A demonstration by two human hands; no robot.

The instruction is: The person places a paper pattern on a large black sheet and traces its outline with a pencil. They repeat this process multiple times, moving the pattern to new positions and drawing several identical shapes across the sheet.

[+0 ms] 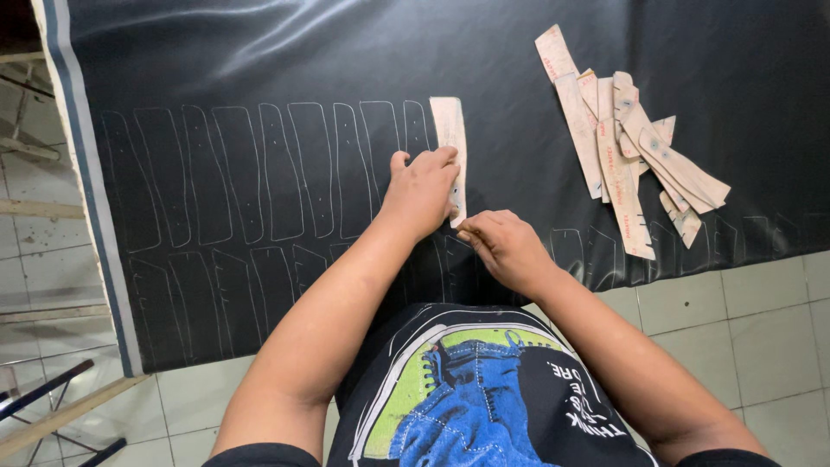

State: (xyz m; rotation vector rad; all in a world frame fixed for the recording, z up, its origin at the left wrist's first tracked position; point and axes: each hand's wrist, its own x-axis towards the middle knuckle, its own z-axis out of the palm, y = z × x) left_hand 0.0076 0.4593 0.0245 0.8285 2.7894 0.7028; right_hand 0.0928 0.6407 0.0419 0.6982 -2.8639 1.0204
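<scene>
A long narrow cardboard pattern piece (pixel 449 130) lies on a black sheet of material (pixel 285 60) spread over the table. My left hand (pixel 421 190) presses flat on the lower part of that pattern, fingers spread over it. My right hand (pixel 504 246) sits at the pattern's lower end, fingers pinched together as if around a thin marking tool that I cannot make out. To the left of the pattern the black sheet carries two rows of traced outlines (pixel 259 173) in pale lines.
A loose pile of several cardboard pattern pieces (pixel 631 156) lies on the sheet to the right. The sheet's pale striped edge (pixel 86 173) runs down the left side. Light floor tiles (pixel 752 311) and wooden table struts (pixel 35 207) show beyond it.
</scene>
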